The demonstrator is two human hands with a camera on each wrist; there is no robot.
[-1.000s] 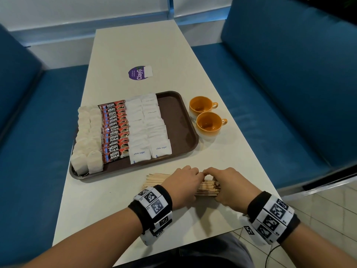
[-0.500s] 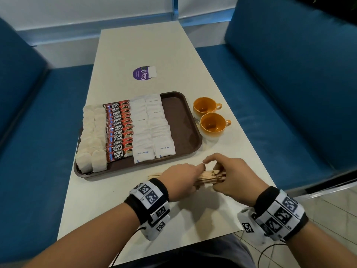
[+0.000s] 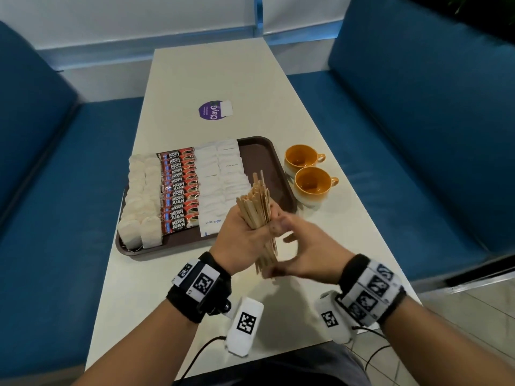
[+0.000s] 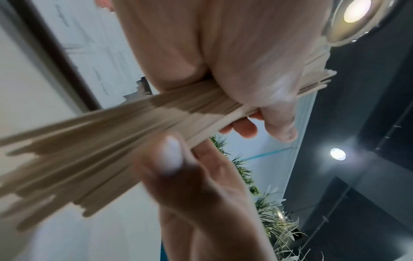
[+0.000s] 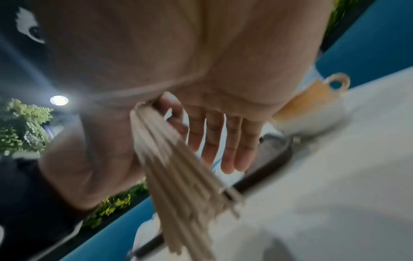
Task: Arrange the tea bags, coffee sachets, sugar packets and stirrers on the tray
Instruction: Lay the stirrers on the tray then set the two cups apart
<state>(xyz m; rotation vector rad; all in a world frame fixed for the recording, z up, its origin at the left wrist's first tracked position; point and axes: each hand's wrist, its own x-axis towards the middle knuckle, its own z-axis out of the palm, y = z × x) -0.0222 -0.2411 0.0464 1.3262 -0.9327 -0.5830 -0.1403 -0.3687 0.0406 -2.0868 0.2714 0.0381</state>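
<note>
Stirrers point(image 3: 255, 207) are the last item: tea bags point(image 3: 140, 207), coffee point(image 3: 178, 190) and sugar point(image 3: 220, 174) already fill the tray point(image 3: 262, 151), leaving a bare strip at its right. Left hand point(image 3: 239, 238) grasps the bundle upright above the desk point(image 3: 217, 71); right hand point(image 3: 303, 252), fingers fairly straight, touches its lower end. Next, likely squaring the bundle and laying it in that strip.
</note>
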